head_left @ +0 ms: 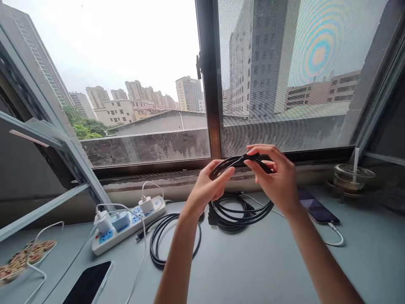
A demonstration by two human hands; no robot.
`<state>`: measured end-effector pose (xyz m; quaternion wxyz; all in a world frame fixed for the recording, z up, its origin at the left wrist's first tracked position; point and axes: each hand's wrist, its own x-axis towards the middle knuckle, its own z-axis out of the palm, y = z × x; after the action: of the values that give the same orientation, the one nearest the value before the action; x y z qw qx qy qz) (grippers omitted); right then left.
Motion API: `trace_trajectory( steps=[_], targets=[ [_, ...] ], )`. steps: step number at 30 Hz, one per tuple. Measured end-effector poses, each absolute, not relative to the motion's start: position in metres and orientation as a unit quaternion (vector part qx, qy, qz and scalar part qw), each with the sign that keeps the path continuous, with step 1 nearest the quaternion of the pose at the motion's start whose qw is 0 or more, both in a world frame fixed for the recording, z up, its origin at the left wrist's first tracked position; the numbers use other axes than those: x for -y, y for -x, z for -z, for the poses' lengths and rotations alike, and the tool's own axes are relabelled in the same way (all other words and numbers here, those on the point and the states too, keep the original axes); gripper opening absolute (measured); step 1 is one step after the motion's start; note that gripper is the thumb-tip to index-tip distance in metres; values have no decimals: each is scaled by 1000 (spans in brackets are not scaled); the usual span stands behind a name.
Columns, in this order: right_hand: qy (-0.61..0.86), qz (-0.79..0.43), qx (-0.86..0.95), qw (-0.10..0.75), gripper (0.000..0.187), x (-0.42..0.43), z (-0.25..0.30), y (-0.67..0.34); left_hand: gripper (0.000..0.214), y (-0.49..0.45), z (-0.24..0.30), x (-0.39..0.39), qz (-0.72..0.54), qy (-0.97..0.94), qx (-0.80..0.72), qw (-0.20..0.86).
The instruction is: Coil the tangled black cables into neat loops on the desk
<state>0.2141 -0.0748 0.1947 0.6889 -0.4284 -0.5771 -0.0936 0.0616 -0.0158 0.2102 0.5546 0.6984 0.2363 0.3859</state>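
Note:
A coiled black cable (pixel 232 161) is held up in front of the window, above the table. My left hand (pixel 205 185) grips its left side between thumb and fingers. My right hand (pixel 276 177) pinches the top of the bundle between thumb and fingertips, at a dark piece that may be a tie or plug. Below my hands lie more black cable loops (pixel 232 230) with a dark connector (pixel 213 218); whether some of these loops hang from the held coil I cannot tell. Left of them, another black cable coil (pixel 155 249) rests on the table, partly behind my left forearm.
A white power strip (pixel 118 240) with chargers and white cords stands at the left. One phone (pixel 88 283) lies at front left, another phone (pixel 319 207) charges at right. Behind it is a lidded cup with a straw (pixel 352 177). A window frame (pixel 210 84) rises behind the table.

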Motion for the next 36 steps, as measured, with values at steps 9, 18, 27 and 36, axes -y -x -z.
trace_trajectory(
  steps=[9, 18, 27, 36],
  targets=[
    [332, 328, 615, 636, 20, 102, -205, -201, 31, -51, -203, -4, -286, -832, -274, 389],
    [334, 363, 612, 618, 23, 97, -203, -200, 39, -58, -191, -14, -246, -802, -365, 404],
    [569, -3, 549, 612, 35, 34, -165, -242, 35, -45, -189, -30, -190, -780, -567, 185],
    [683, -172, 604, 372, 31, 1, -110, -260, 39, -55, -148, -58, -51, -779, -585, 220]
  ],
)
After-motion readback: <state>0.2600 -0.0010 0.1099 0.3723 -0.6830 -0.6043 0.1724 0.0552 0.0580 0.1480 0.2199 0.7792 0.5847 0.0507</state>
